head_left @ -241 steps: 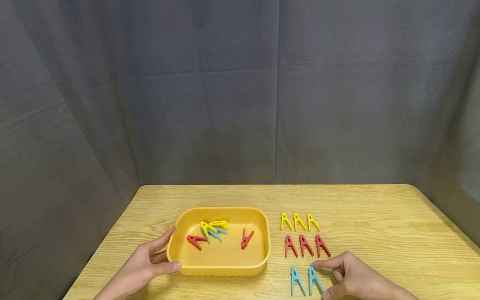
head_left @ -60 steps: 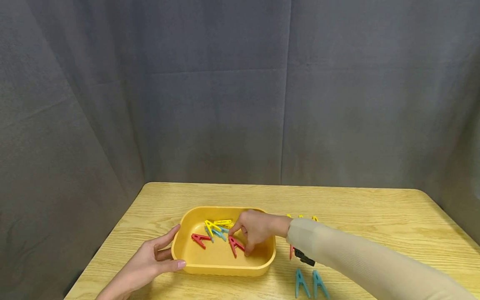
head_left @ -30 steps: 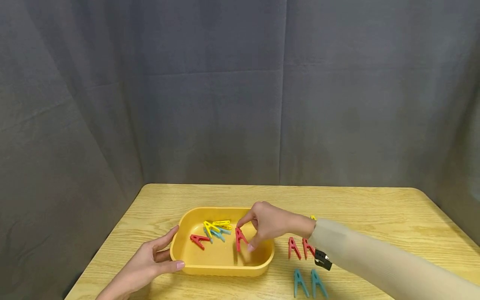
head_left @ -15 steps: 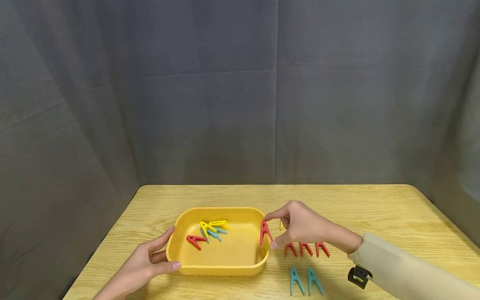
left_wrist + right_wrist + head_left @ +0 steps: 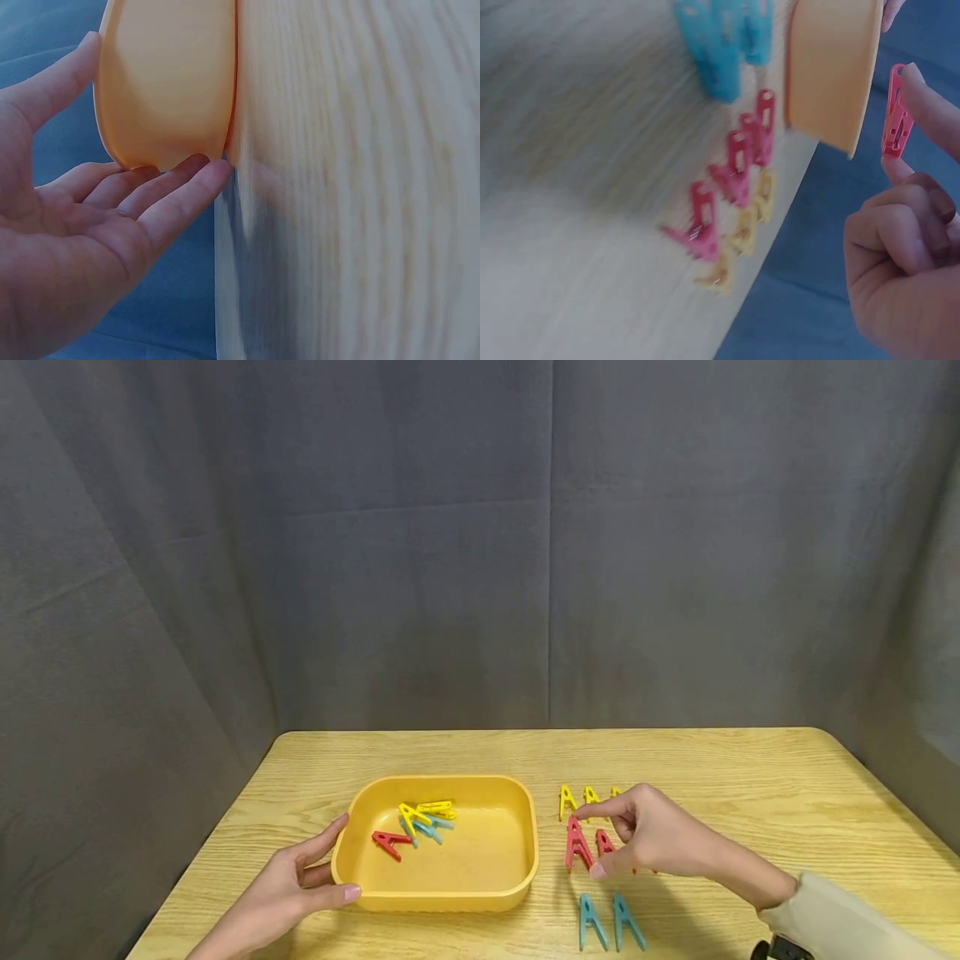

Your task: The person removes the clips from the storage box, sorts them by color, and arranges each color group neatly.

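My left hand lies at the left end of the orange-yellow tub. Its straight thumb and fingers touch the outside and rim, as the left wrist view also shows. My right hand pinches a red clothespin between thumb and index finger, legs pointing down, to the right of the tub. The right wrist view shows this red clothespin raised off the table. In the head view it overlaps the left end of the row of red clothespins, which the hand partly hides.
Yellow clothespins form a row at the back, and two light-blue clothespins stand in front. Inside the tub lie a red clothespin and a small heap of yellow clothespins and light-blue ones. A grey curtain hangs behind the wooden table.
My right hand has left the light-blue row, picked the red clothespin from the tub's right side, lifted it over the rim and carried it right. My left hand stays at the tub.
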The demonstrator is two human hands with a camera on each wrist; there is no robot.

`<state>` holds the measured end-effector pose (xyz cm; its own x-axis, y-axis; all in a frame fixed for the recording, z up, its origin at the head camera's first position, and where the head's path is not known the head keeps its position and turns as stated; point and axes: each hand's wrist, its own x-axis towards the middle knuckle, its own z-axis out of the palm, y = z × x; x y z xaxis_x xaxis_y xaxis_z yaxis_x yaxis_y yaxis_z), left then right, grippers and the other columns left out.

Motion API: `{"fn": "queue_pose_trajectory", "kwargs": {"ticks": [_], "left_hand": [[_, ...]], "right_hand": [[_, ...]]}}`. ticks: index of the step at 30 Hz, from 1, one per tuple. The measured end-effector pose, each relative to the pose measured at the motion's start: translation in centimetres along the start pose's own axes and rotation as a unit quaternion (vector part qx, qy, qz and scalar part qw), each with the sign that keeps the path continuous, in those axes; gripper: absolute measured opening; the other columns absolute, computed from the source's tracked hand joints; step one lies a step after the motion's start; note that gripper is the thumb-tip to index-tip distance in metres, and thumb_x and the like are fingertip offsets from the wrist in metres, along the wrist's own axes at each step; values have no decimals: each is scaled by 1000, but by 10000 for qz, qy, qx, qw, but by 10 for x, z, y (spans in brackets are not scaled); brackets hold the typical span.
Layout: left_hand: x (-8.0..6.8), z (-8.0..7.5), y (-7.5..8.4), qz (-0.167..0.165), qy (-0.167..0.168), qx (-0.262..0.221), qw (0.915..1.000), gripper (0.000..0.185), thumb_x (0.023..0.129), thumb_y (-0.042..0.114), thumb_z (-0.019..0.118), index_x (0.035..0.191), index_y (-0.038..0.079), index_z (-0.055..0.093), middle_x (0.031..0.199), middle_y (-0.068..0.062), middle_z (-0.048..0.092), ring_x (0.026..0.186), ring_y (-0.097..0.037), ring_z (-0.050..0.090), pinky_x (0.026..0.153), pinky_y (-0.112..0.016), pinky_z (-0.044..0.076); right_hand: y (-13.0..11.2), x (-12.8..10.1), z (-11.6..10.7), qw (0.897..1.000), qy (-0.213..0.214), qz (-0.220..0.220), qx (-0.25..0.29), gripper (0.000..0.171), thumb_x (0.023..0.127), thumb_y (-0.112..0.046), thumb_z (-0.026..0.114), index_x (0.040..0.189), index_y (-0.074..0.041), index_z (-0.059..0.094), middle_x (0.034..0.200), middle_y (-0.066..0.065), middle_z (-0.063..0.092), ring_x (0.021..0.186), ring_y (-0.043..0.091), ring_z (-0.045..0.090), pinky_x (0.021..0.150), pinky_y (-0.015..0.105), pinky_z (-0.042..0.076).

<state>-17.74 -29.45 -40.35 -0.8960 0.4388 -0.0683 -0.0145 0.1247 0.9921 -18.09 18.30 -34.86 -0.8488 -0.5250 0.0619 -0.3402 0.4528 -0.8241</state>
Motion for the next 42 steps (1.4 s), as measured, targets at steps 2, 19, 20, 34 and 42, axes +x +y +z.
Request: {"fn": "queue_pose_trajectory", "kwargs": {"ticks": [2,19,20,34,42], "left_hand": [[0,0,0,11,27,47,10000,97,95,4,78,166,-5,12,168,-32,11,138,-46,50,93,-39,59],[0,0,0,-91,81,96,9999,97,95,5,79,166,-4,13,169,-31,13,137,-44,53,94,-38,59],[0,0,0,-107,90,99,9999,97,95,5,79,166,-4,14,169,-31,13,137,-43,53,94,-38,59],[0,1,0,-85,27,-11,10000,97,96,5,77,166,-4,12,169,-31,12,137,-42,54,94,-38,59],[0,1,-1,-41,2,-13,10000,97,96,4,77,166,-5,11,168,-32,13,137,-43,53,94,-38,59]], "right_hand": [[7,-7,-3,9999,51,-58,80,63,77,-14,95,132,5,71,58,-10,23,52,4,20,48,22,32],[73,-64,-50,9987,95,363,338,61,86,-7,87,138,12,62,59,1,20,54,6,19,44,31,21],[78,-65,-53,9987,35,343,383,61,86,-6,86,139,13,62,58,3,20,54,6,19,44,31,20],[119,-65,-71,9962,-478,91,726,61,90,1,81,139,23,52,58,16,21,51,13,17,44,33,17],[125,-57,-71,9947,-624,63,815,63,90,1,81,139,25,50,58,18,21,51,11,15,43,32,16]]}}
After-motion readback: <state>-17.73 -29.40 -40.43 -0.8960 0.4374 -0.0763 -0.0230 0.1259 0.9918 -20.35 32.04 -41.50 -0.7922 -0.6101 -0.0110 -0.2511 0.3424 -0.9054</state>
